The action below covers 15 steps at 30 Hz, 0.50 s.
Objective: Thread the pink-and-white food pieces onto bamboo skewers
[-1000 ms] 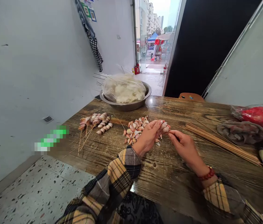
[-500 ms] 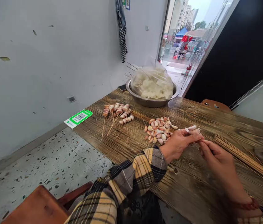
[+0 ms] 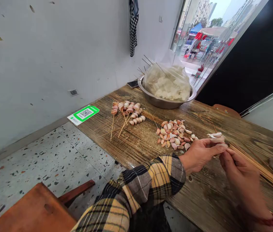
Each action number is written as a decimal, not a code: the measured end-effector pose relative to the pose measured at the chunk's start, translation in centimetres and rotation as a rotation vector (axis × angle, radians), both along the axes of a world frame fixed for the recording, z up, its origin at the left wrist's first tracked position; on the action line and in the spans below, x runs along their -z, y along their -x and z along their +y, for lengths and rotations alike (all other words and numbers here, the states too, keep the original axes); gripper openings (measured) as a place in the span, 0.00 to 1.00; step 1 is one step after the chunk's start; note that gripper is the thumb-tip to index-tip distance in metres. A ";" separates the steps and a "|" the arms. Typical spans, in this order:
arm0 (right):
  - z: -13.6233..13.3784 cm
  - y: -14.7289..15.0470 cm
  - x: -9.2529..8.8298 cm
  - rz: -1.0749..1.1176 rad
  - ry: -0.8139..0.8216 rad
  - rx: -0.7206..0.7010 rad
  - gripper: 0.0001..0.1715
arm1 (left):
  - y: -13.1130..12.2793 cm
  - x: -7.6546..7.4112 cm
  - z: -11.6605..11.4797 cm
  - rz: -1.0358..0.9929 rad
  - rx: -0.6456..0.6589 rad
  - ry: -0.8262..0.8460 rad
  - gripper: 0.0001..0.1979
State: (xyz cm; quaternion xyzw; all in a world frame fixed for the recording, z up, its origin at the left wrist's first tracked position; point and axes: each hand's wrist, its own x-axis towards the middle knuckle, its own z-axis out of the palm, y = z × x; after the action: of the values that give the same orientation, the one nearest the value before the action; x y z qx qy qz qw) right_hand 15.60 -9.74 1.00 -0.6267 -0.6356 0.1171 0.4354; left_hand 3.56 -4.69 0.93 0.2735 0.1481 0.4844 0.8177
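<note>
Pinched between the thumb and fingers of my left hand [image 3: 200,154] are garlic cloves [image 3: 217,138], raised a little above the wooden table. The fingers of my right hand [image 3: 243,175] are closed tight against the left fingertips. A thin bamboo skewer [image 3: 214,128] pokes out past the cloves; its shaft is mostly hidden between the two hands. Just left of my left hand lies a pile of loose garlic cloves [image 3: 174,133]. Farther left, several finished garlic skewers [image 3: 126,111] lie crossed in a heap.
A metal basin [image 3: 165,103] holding a clear plastic bag [image 3: 167,83] of pale food stands at the back. To the right lies a bundle of bamboo skewers [image 3: 259,167]. A green QR card [image 3: 85,113] sits at the left table edge, and a brown chair [image 3: 35,209] stands below.
The view has shifted, so the table things appear slightly elsewhere. Both hands remain together at the garlic cloves, and a thin stick tip now shows beyond them.
</note>
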 end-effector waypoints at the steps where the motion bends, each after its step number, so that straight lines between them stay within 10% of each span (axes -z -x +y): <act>1: 0.0 -0.1 0.0 -0.005 0.015 -0.009 0.19 | 0.2 -0.3 0.1 0.014 -0.009 -0.003 0.22; 15: -0.3 -1.4 0.9 -0.142 -0.036 -0.007 0.21 | 1.3 -1.2 0.5 0.053 0.022 -0.156 0.24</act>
State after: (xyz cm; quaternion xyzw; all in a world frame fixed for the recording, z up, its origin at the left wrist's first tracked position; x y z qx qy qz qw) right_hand 16.97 -10.04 0.10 -0.6231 -0.6691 0.0627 0.4000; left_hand 2.26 -4.21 2.14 0.3506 0.1284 0.4782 0.7949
